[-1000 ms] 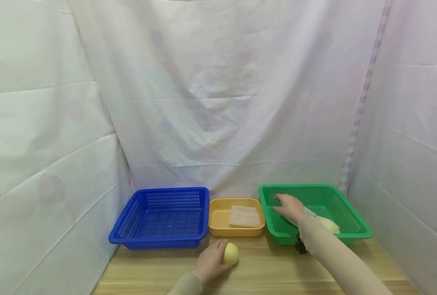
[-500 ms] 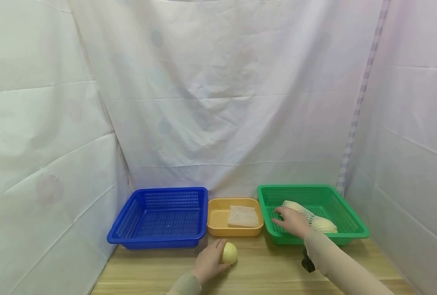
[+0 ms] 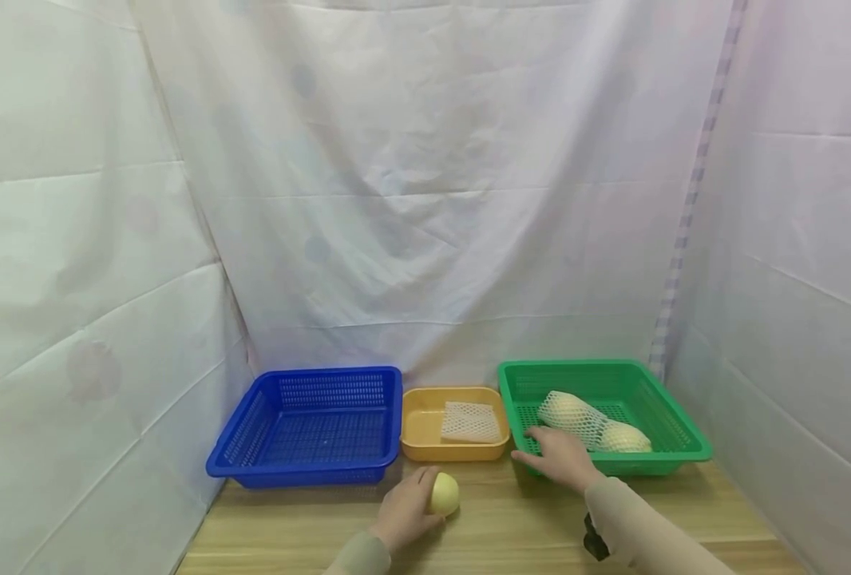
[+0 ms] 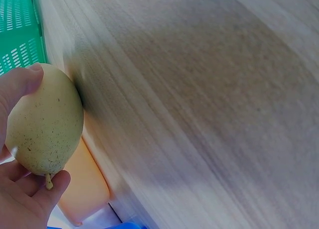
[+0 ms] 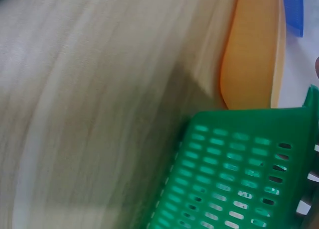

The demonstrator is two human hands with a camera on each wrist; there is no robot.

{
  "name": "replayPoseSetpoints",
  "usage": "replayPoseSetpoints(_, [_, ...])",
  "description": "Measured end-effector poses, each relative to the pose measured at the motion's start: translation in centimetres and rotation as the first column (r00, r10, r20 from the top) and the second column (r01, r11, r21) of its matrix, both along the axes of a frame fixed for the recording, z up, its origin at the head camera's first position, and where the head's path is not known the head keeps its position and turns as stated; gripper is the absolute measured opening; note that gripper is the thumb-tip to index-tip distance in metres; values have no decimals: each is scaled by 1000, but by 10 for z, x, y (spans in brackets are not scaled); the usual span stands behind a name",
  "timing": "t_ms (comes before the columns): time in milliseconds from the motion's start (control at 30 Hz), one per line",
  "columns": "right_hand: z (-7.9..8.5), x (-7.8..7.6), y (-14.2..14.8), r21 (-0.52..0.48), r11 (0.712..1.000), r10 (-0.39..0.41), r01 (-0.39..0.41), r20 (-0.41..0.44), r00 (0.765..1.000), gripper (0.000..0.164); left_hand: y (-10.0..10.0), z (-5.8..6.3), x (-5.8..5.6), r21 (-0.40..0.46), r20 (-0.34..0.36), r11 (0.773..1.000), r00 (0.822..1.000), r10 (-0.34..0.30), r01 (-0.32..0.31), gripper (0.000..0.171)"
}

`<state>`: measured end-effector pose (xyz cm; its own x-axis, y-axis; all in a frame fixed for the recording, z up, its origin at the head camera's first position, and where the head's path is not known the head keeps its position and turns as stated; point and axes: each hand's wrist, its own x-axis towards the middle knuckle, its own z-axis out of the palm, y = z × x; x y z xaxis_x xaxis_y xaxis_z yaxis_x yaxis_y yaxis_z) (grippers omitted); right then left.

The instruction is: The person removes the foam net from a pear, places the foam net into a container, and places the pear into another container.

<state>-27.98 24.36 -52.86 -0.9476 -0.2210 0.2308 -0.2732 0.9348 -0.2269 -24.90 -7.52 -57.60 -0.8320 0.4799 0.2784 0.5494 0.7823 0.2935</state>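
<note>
In the head view my left hand (image 3: 405, 511) grips a bare, pale yellow pear (image 3: 445, 495) low over the wooden table. Seen from the left wrist, thumb and fingers curl round the speckled pear (image 4: 47, 119), and its short stem points down in the picture. My right hand (image 3: 560, 459) is over the front left rim of the green basket (image 3: 673, 458), fingers loosely spread and holding nothing. Inside that basket lie two pears in white foam net, one pear (image 3: 564, 409) behind the other pear (image 3: 625, 438). Only a sliver of the right hand shows in the right wrist view.
A yellow tray (image 3: 454, 453) with a flat white foam net sleeve (image 3: 471, 422) in it stands between the green basket and a blue basket (image 3: 303, 464). White cloth (image 3: 425, 263) hangs behind and at both sides.
My right hand has moved from inside the green basket back toward its front rim, uncovering the netted pears. The left hand keeps the pear in nearly the same place.
</note>
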Motion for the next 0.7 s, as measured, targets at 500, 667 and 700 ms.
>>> replayPoseSetpoints(500, [-20,6,-7,87,993,-72,74,-30,997,81,-1,1,-1,-9,-32,1000,999,0,0,76])
replayPoseSetpoints(667, [-28,9,-10,152,983,-83,99,-107,991,66,-1,2,-1,-7,-9,1000,1000,4,-4,77])
replayPoseSetpoints(700, [-29,11,-10,166,981,-79,100,-127,989,62,-1,1,-1,-5,-3,1000,1000,5,-5,77])
